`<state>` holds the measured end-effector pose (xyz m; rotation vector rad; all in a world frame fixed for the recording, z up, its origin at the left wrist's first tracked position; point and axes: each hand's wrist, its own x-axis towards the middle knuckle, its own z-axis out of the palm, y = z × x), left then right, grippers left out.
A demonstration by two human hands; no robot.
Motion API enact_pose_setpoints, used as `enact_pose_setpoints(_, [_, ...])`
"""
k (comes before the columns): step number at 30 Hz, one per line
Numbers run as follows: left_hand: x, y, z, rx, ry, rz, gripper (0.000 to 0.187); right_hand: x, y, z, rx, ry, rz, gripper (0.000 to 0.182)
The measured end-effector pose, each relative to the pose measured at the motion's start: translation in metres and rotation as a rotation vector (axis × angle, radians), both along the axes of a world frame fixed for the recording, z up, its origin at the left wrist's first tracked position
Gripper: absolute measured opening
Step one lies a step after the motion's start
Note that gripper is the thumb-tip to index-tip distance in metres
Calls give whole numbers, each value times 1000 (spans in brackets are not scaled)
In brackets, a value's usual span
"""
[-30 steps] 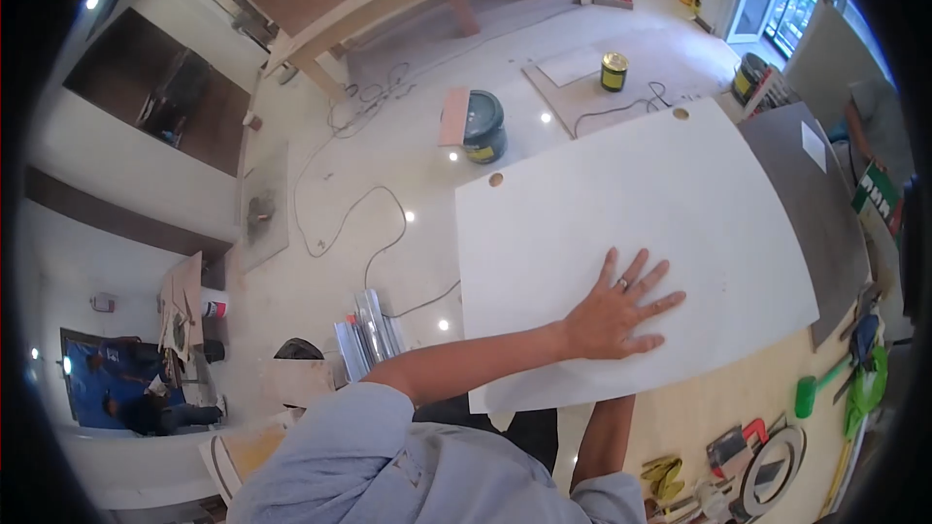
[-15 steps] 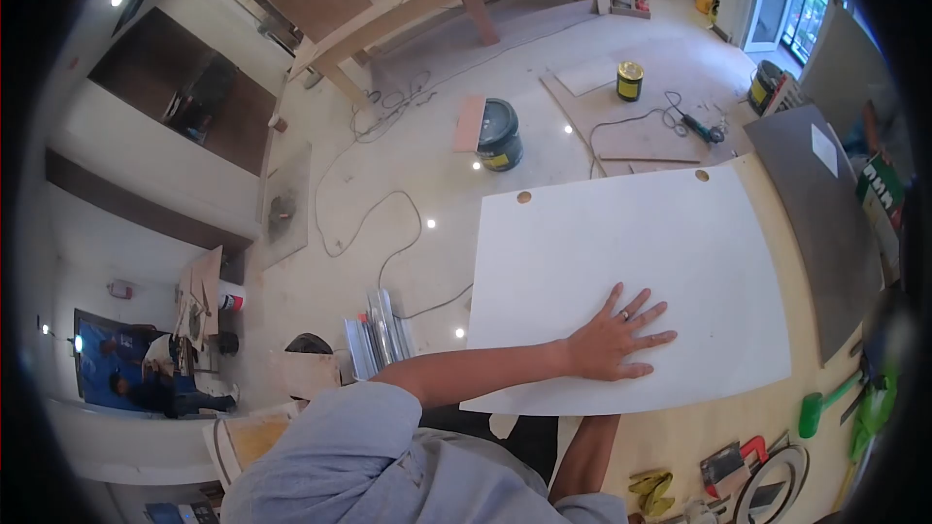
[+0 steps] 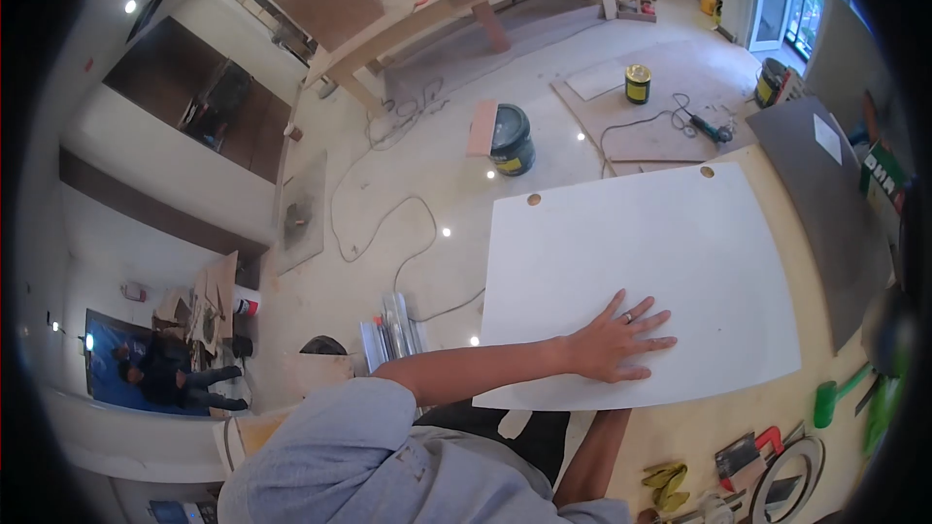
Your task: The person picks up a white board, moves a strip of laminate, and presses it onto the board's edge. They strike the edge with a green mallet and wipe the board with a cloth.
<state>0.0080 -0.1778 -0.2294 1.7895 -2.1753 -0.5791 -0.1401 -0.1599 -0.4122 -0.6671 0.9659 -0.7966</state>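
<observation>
A white panel [image 3: 621,252] with two round holes near its far edge lies over a pale wooden worktop [image 3: 767,408] in front of me. My left hand [image 3: 621,340] rests on its upper face, palm down and fingers spread, a ring on one finger. It grips nothing. My right forearm runs under the panel's near edge, so my right hand is hidden beneath it. Right of the panel lies a dark board [image 3: 811,223] with a white label. A yellow crumpled item [image 3: 666,483] and a ring-shaped piece [image 3: 815,461] lie near my right arm.
A green-headed tool [image 3: 825,405] lies at the worktop's right. On the floor beyond stand a dark bucket [image 3: 513,146], a can [image 3: 638,84] and a corded power tool [image 3: 711,129]. Cables [image 3: 432,223] trail across the floor. Another person [image 3: 170,369] is at far left.
The view has turned slightly, shifting the room and panel to the right in the picture. My left hand sits slightly farther left on the panel. The far-left person's posture has changed.
</observation>
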Motion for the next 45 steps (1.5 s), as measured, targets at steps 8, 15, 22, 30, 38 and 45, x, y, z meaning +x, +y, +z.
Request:
enact_pose_setpoints(8, [-5, 4, -17, 53, -9, -161, 70, -23, 43, -7, 19, -9, -66, 44])
enact_pose_setpoints(15, [-14, 5, -37, 28, -6, -279, 70, -33, 96, -16, -6, -16, -148, 45])
enact_pose_setpoints(22, [38, 43, -35, 54, 125, -236, 56, -3, 134, -15, -21, -316, -291, 46])
enact_pose_setpoints(30, [199, 200, -87, -281, 313, 751, 87, -8, 159, -32, 371, -810, -600, 44])
enact_pose_setpoints(38, [228, 237, -105, 598, 1729, 1042, 74, 14, 166, -60, 394, -934, -493, 41])
enact_pose_setpoints(45, [234, 233, -148, 530, 1684, 1088, 54, 6, 182, -87, 436, -478, -366, 43])
